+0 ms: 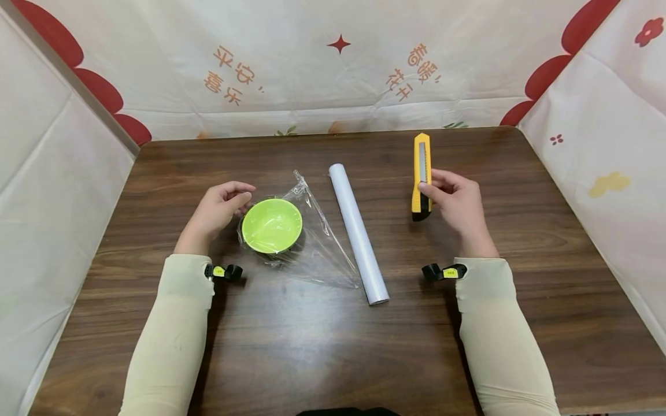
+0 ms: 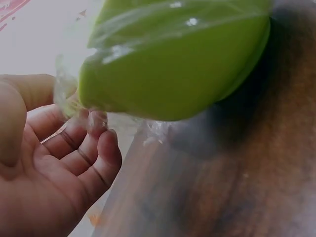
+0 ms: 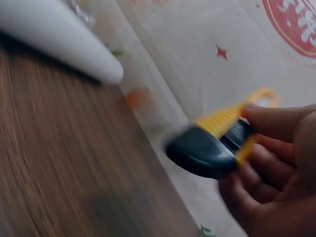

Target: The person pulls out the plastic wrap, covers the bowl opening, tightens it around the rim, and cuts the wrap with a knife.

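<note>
A lime-green bowl (image 1: 272, 226) sits on the table, left of centre, with clear plastic film (image 1: 317, 254) over it and trailing to its right. Beside the bowl's left rim is my left hand (image 1: 221, 205), fingers loosely bent. In the left wrist view its fingertips (image 2: 108, 143) touch or nearly touch crumpled film at the edge of the bowl (image 2: 173, 69). My right hand (image 1: 458, 202) holds a yellow and black utility knife (image 1: 422, 173) upright above the table, thumb across its front. The knife's black end (image 3: 202, 153) shows in the right wrist view.
A white roll of cling film (image 1: 359, 234) lies at a slant between the bowl and the right hand. The brown wooden table (image 1: 312, 352) meets a printed white cloth (image 1: 333, 75) at the back, and cloth also hangs at both sides.
</note>
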Motion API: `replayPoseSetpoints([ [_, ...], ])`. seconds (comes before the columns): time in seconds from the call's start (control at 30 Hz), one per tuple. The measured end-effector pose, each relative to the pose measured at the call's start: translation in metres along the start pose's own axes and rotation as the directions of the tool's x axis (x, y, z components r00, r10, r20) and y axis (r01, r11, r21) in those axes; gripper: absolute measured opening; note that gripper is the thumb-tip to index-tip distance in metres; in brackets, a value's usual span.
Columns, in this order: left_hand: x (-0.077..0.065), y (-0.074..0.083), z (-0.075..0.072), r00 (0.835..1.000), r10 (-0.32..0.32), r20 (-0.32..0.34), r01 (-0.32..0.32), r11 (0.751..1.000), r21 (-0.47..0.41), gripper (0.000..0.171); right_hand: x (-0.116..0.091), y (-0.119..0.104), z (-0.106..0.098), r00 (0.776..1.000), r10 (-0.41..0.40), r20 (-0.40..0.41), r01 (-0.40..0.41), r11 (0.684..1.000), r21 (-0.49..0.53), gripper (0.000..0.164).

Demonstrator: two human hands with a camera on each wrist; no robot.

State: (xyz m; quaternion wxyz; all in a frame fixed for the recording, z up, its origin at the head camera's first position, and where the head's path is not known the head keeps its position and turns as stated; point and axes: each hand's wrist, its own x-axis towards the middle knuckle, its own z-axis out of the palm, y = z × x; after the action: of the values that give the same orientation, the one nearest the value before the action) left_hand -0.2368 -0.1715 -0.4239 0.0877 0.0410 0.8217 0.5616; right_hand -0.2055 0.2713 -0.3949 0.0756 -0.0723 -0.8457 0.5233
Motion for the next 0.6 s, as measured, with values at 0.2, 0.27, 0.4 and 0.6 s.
replayPoseSetpoints([
  [0.2,-0.004,-0.009,0.001,1.000,-0.020,0.016,0.020,1.000,0.014,0.037,0.004,0.014,-0.001,0.979,0.148,0.142,-0.122,0.976,-0.180,0.059],
  [0.27,-0.005,-0.011,0.002,0.999,-0.023,0.026,0.023,1.000,0.009,0.036,0.004,0.016,0.000,0.974,0.166,0.156,-0.125,0.961,-0.245,0.058],
  [0.4,-0.004,-0.014,0.005,0.999,-0.003,0.037,0.002,1.000,0.013,0.033,0.005,0.020,0.001,0.974,0.179,0.139,-0.124,0.934,-0.334,0.055],
  [0.6,-0.003,-0.020,0.008,1.000,0.018,0.025,-0.018,1.000,0.004,0.032,0.007,0.027,0.001,0.979,0.162,0.124,-0.100,0.911,-0.400,0.043],
])
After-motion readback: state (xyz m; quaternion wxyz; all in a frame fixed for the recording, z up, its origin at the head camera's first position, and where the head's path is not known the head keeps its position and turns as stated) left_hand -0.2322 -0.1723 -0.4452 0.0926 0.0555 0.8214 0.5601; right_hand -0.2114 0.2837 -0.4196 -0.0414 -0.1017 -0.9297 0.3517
